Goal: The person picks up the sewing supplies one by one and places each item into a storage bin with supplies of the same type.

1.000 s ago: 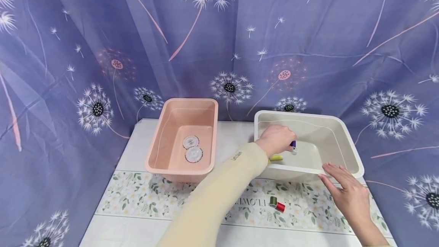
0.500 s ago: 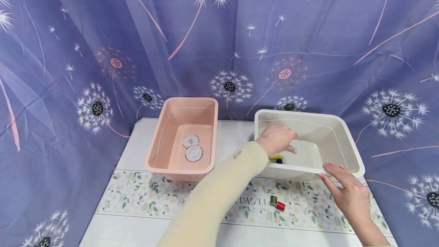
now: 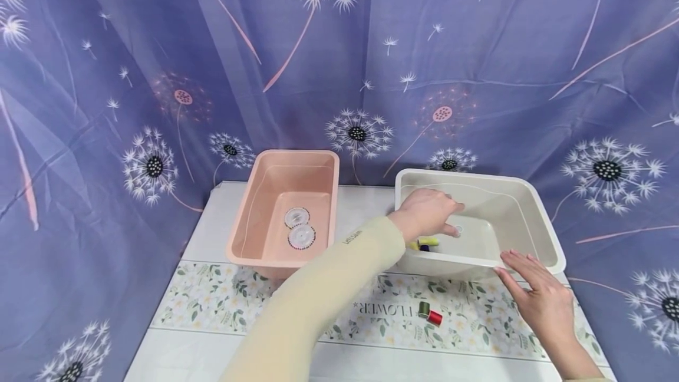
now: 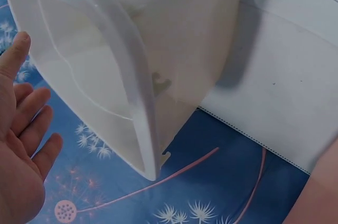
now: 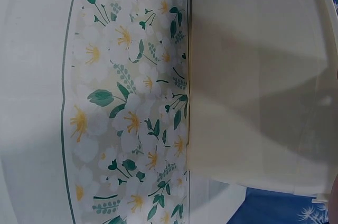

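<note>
My left hand [image 3: 428, 214] hangs over the left part of the cream bin [image 3: 509, 190], fingers loosely spread and holding nothing. The left wrist view also shows this hand [image 4: 26, 150] parted from the bin. Below it, near the front left corner inside, lie a yellow thread spool [image 3: 428, 241] and a dark blue spool [image 3: 424, 248], partly hidden by the front rim and sleeve. My right hand [image 3: 543, 293] rests its straight fingers on the bin's front rim. In front of the bin, a green spool [image 3: 424, 309] touches a red spool [image 3: 435, 318] on the cloth.
To the left stands a pink bin [image 3: 241, 240] with two round pin wheels inside, one pin wheel [image 3: 302, 237] overlapping the other [image 3: 297, 217]. A flowered cloth [image 3: 212, 299] covers the table. Behind both bins hangs a blue dandelion curtain [image 3: 297, 75].
A second ago my left hand held the dark blue spool; it has let it drop beside the yellow one. The fingers have since loosened and the forearm shifted slightly left. My right hand stayed put.
</note>
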### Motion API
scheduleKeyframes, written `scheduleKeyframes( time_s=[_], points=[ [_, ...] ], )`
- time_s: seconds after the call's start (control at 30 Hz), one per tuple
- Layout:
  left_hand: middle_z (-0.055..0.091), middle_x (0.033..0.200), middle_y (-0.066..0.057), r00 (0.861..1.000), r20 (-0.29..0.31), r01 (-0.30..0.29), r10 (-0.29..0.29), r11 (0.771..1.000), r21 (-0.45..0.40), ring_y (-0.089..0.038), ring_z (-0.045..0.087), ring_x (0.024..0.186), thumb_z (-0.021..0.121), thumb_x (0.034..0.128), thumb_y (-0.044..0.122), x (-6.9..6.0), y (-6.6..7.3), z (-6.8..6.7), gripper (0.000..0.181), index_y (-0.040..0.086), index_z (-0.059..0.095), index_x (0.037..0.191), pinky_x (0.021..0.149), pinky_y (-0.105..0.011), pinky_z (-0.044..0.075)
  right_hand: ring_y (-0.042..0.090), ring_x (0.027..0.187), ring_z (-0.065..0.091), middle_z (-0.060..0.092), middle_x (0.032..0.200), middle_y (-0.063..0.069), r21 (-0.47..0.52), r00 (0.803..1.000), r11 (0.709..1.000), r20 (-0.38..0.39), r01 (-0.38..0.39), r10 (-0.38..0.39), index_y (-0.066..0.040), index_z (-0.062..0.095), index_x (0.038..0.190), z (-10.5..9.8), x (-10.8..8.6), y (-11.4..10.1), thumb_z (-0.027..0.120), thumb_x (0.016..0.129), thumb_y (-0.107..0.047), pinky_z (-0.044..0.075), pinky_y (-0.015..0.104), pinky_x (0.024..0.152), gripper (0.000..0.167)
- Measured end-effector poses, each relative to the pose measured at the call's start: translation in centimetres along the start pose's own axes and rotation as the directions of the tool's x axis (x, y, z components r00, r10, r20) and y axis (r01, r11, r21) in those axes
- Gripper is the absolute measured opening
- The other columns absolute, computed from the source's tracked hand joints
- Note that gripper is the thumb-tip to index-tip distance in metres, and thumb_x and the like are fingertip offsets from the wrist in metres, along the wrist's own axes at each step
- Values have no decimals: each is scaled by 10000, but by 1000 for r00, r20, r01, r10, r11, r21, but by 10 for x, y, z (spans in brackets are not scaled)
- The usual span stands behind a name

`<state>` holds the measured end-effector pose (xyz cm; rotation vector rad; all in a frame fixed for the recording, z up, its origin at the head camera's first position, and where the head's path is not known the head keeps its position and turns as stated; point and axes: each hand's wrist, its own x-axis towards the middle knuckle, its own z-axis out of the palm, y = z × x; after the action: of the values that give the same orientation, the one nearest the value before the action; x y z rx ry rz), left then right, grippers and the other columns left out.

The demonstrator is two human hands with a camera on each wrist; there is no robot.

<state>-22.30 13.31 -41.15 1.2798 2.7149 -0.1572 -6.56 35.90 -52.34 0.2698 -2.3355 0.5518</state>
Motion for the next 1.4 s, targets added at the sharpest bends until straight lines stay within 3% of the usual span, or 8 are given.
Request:
scheduleKeyframes(
  time_s=[0.17,0.3,0.43,0.57,0.67,0.93,1.17,1.4],
  points=[
    [626,1513,89,999,-29,-16,15,1000,-13,-97,682,1211,624,967,708,-11,-2,-6,686,389,527,1566,870,-252,590,-313,1304,342,780,1110,237,-4,1000,1000,2,-5,5,0,807,1151,0,0,0,501,1025,-726,289,58,1191,798],
    [493,1638,116,999,-43,-4,1,999,-49,-108,583,1399,612,963,729,-23,-7,-9,740,396,474,1609,922,-256,591,-315,1303,340,779,1105,241,-1,1000,1000,5,-10,10,3,806,1149,0,0,0,496,1020,-737,275,37,1178,813],
    [457,1649,162,997,-76,-7,2,998,-61,-79,489,1484,614,962,737,-34,-12,-11,767,377,460,1622,1036,-263,556,-317,1303,336,780,1099,243,-1,1000,1000,3,-9,9,3,807,1146,0,1,-1,492,1018,-741,267,23,1168,818],
    [450,1652,165,993,-113,-29,22,998,-59,-62,423,1526,640,957,724,-45,-19,-11,794,347,453,1630,1241,-283,397,-321,1302,330,781,1096,240,-8,1000,1000,3,-4,4,-1,809,1143,0,2,-1,483,1021,-745,261,12,1160,822],
    [460,1654,135,990,-137,-50,43,997,-51,-65,407,1537,651,953,721,-54,-22,-10,817,314,455,1633,1300,-284,296,-323,1303,325,782,1093,239,-12,1000,1000,3,-1,1,-1,809,1138,0,2,-1,481,1022,-745,257,6,1155,821],
    [476,1648,115,982,-170,-81,76,996,-22,-85,402,1544,661,948,721,-73,-27,-7,836,272,473,1628,1307,-301,290,-319,1307,327,779,1090,246,-10,1000,1000,-2,5,-5,10,809,1126,-1,2,-1,500,1021,-735,261,12,1160,813],
    [441,1673,98,981,-171,-91,89,996,-7,-94,352,1573,640,941,748,-89,-26,-6,880,261,438,1646,1334,-301,189,-319,1306,332,779,1098,242,-6,1000,1000,1,9,-9,3,810,1127,0,1,1,521,1023,-718,265,13,1160,784],
    [432,1676,102,976,-192,-104,106,994,23,-88,335,1578,654,926,751,-103,-29,-1,911,250,428,1653,1337,-305,177,-320,1303,335,780,1096,241,-11,1000,1000,-6,13,-13,9,808,1123,0,2,0,522,1026,-713,274,24,1168,783]
  ],
)
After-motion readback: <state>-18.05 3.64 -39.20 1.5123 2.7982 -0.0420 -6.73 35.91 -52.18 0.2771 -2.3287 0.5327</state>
